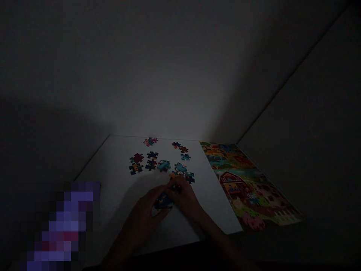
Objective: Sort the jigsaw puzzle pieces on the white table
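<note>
The room is dim. My left hand and my right hand meet low on a white board, and both close on a small joined clump of dark blue jigsaw pieces. An orange-edged piece lies just above my right fingers, next to a blue piece and a dark piece. Several more loose jigsaw pieces are scattered farther up the board. Part of the clump is hidden by my fingers.
A farm picture with a red barn, probably the puzzle's reference image, lies right of the board. Grey walls rise behind. A pixelated purple patch covers the lower left.
</note>
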The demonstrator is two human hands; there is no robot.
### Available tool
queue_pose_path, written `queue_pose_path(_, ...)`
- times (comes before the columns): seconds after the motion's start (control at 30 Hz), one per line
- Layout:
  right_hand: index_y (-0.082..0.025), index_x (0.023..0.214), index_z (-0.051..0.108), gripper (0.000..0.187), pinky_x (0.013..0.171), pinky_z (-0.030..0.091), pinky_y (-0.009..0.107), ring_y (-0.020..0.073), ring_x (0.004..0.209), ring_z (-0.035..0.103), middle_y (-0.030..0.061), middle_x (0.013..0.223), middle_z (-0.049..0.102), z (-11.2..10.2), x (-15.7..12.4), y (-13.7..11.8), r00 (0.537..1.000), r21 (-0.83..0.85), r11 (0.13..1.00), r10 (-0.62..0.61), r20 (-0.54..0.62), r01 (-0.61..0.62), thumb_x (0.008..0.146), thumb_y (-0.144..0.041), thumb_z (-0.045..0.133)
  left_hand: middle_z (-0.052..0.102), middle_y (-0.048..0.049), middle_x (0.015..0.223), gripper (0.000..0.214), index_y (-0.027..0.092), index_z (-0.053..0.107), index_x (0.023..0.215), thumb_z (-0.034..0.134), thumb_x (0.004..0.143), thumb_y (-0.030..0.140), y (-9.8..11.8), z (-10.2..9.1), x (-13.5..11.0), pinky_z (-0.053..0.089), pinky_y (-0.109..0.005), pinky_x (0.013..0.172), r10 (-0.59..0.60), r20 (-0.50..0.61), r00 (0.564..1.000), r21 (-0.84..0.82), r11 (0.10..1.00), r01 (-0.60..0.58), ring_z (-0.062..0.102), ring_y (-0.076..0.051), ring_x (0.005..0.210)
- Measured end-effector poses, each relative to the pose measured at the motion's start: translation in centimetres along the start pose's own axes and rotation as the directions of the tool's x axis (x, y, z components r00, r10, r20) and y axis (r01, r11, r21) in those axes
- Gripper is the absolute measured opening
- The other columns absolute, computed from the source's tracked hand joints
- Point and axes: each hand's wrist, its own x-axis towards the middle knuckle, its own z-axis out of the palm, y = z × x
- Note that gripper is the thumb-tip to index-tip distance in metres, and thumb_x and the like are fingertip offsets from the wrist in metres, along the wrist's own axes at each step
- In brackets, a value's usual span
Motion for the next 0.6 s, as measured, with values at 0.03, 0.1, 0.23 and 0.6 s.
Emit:
queue_pose_path(0.03, -0.025, 0.083, 0.065, 0.011, 0.081, 0.047, 0.034, 0.0198, 0.088, 0.056, 0.0033, 0.09, 0.06, 0.0, 0.1, -0.1, 1.0, -0.018, 1.0, -0.008, 0.004, 0.008, 0.078, -0.033, 0.068, 0.06, -0.0042, 0.137, 0.049, 0.031, 0.051, 0.134, 0.06, 0.086, 0.033, -0.1, 0.0, 0.0, 0.048, -0.042, 0.105, 0.019, -0.002, 1.0, 0.009, 1.0, -0.019, 0.058, -0.024, 0.123)
queue_pose_path(0.1, -0.025, 0.086, 0.067, 0.01, 0.079, 0.048, 0.032, 0.0191, 0.088, 0.058, 0.0035, 0.091, 0.062, -0.6, 1.0, -0.2, 0.996, -0.05, 0.998, -0.021, 0.083, 0.025, 0.082, -0.033, 0.064, 0.061, -0.0033, 0.135, 0.048, 0.033, 0.051, 0.135, 0.058, 0.088, 0.032, -0.4, -0.1, 0.0, 0.05, -0.041, 0.103, 0.02, -0.018, 1.0, 0.031, 0.999, -0.019, 0.06, -0.024, 0.121)
queue_pose_path(0.23, -0.02, 0.087, 0.071, 0.022, 0.072, 0.049, 0.028, 0.0165, 0.08, 0.061, 0.0016, 0.083, 0.068, -2.9, 7.5, 0.0, 0.884, -0.171, 0.985, 0.097, 0.458, -0.019, 0.089, -0.036, 0.056, 0.06, -0.0018, 0.138, 0.047, 0.035, 0.051, 0.136, 0.057, 0.09, 0.035, -1.3, 0.1, -0.3, 0.05, -0.042, 0.103, -0.02, -0.009, 1.0, 0.068, 0.997, 0.021, 0.06, -0.025, 0.122)
queue_pose_path(0.6, -0.021, 0.13, 0.06, 0.051, 0.107, 0.037, 0.044, 0.0293, 0.131, 0.046, 0.0133, 0.141, 0.054, 6.7, 24.3, 2.0, 0.984, -0.724, 0.682, 0.038, 0.174, 0.102, 0.096, -0.056, 0.043, 0.054, -0.0041, 0.144, 0.052, 0.036, 0.052, 0.138, 0.062, 0.087, 0.028, -0.4, 0.3, -1.0, 0.05, -0.045, 0.105, -0.027, 0.006, 1.0, 0.132, 0.991, 0.026, 0.055, -0.027, 0.129)
